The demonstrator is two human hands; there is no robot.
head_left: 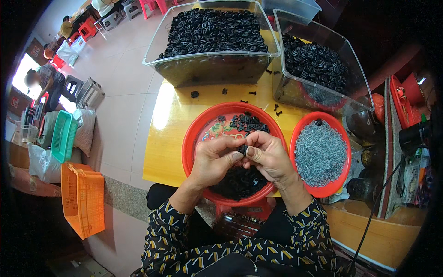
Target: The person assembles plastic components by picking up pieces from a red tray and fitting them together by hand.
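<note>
- Nearest the camera are the person's forearms in dark sleeves patterned with yellow and white dashes, coming up from the lower edge.
- The left hand and right hand meet fingertip to fingertip, both pinching a small black plastic part held just above a round red plastic tray.
- That tray sits on a yellow table and holds two heaps of similar black parts, one under the hands and one at its far side.
- Just beside it, to the right, a smaller round red bowl is filled with small silver metal screws.
- Farther back stand two clear plastic bins full of black plastic pieces.
- On the floor to the left lie an orange plastic crate and a green basket.
</note>
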